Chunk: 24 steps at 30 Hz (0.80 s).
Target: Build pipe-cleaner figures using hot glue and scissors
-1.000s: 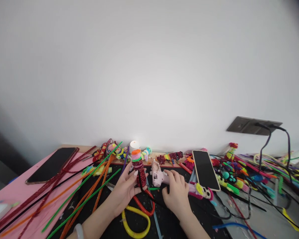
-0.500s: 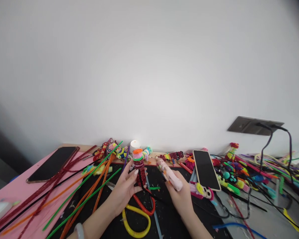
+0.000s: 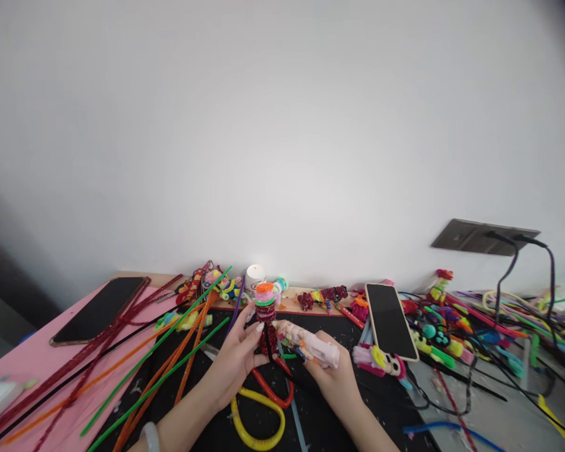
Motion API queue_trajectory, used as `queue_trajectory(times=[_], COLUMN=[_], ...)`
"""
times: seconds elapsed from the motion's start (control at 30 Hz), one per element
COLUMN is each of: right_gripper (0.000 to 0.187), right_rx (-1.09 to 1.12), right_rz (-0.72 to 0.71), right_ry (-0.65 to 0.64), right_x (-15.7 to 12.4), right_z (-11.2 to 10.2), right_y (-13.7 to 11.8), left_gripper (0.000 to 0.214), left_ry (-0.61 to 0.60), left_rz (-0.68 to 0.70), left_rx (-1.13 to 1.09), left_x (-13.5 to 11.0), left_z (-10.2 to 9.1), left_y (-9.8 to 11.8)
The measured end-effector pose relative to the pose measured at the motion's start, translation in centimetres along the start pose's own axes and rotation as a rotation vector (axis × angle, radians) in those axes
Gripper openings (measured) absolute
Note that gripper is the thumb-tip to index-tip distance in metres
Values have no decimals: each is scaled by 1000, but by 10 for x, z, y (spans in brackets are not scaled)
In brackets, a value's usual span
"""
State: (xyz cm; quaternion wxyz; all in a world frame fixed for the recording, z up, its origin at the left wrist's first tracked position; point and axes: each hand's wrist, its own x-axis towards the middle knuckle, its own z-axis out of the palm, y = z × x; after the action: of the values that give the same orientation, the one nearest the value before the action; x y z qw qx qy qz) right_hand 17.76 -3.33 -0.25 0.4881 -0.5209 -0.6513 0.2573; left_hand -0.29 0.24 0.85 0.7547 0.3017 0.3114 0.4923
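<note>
My left hand (image 3: pixel 239 358) is closed around an upright pipe-cleaner figure (image 3: pixel 265 312), dark red below with green, pink and orange bands on top. A black strip runs down its front. My right hand (image 3: pixel 333 370) grips a pale pink glue gun (image 3: pixel 317 347) with colourful decorations, its nozzle end pointing left at the figure's side. Whether the tip touches the figure I cannot tell. Beneath the hands, a red loop (image 3: pixel 282 397) and a yellow loop (image 3: pixel 258 442) lie on the black mat (image 3: pixel 329 427), beside a translucent glue stick or strip (image 3: pixel 298 422).
Long pipe cleaners (image 3: pixel 162 376) and a dark phone (image 3: pixel 96 312) lie at left on a pink surface. A white-cased phone (image 3: pixel 392 323) leans at right, near a finished figure (image 3: pixel 380 361) and a colourful heap (image 3: pixel 447 326). Black cords hang from the wall socket (image 3: pixel 483 237).
My right hand has swung the glue gun left and down, bringing its nozzle end against or beside the figure. My left hand and the figure have barely shifted.
</note>
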Motion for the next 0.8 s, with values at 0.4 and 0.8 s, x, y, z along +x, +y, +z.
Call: queue_trajectory(times=[0.4, 0.8], right_gripper=[17, 8], right_rx=[-3, -62], right_rz=[33, 21], right_ry=[0, 23], right_x=[2, 0], right_z=[1, 1], right_y=[-1, 3], left_gripper=[67, 68], left_ry=[10, 0], left_rz=[2, -5], left_rx=[10, -1], left_x=[0, 1], left_z=[0, -2], left_y=[0, -2])
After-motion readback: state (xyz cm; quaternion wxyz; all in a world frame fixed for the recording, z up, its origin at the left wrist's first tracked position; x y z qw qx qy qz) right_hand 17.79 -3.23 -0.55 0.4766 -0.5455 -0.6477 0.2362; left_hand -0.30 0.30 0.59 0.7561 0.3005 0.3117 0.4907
